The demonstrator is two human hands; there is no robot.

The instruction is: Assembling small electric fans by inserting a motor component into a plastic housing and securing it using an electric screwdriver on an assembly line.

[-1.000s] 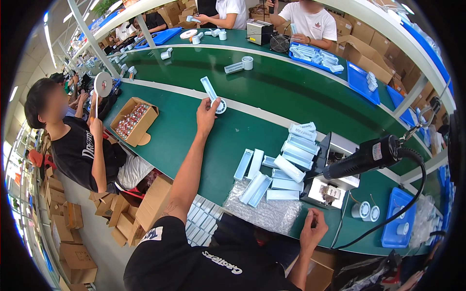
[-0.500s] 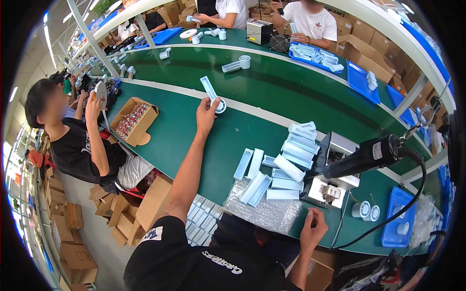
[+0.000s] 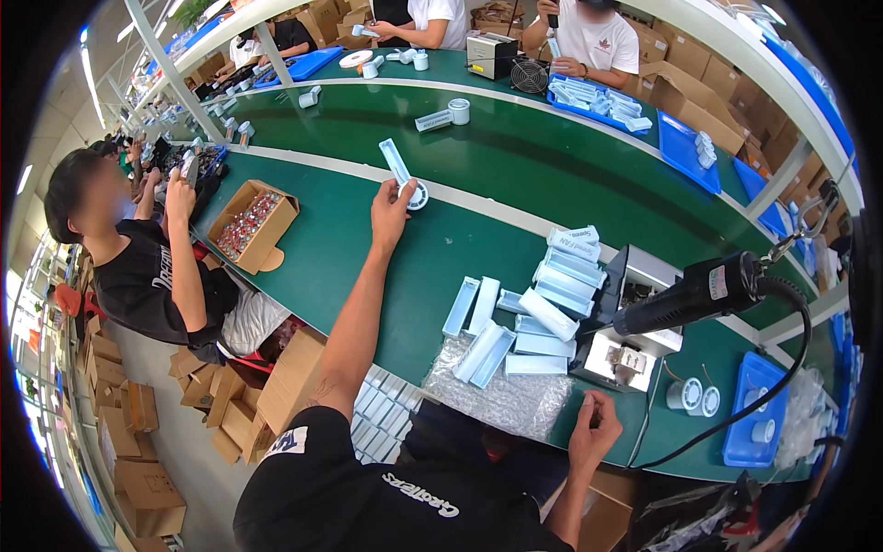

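My left hand (image 3: 391, 213) reaches far forward with its fingers closed around a light-blue fan housing (image 3: 395, 162), at the pale rail along the bench's far side. The housing's open trough-shaped handle points away from me, and its round slotted head shows right of my fingers. My right hand (image 3: 593, 431) is at the bench's near edge, fingers curled in, with nothing visible in it. Between my hands, light-blue handle shells (image 3: 485, 354) lie heaped, partly on bubble wrap (image 3: 515, 405). Right of the heap stands a metal machine (image 3: 618, 359), with a black hand tool (image 3: 685, 296) hanging over it.
A cardboard box of small metal-and-red parts (image 3: 248, 225) stands at left, near a seated co-worker (image 3: 147, 267). Beyond the rail, another fan housing (image 3: 444, 118) lies on the green belt. Round housings (image 3: 683, 396), a blue tray (image 3: 756, 414) and a black cable (image 3: 736, 432) are at right.
The fan housing on the belt has shifted slightly left and away. The co-worker's round white disc now shows nearly edge-on. My hands have hardly moved.
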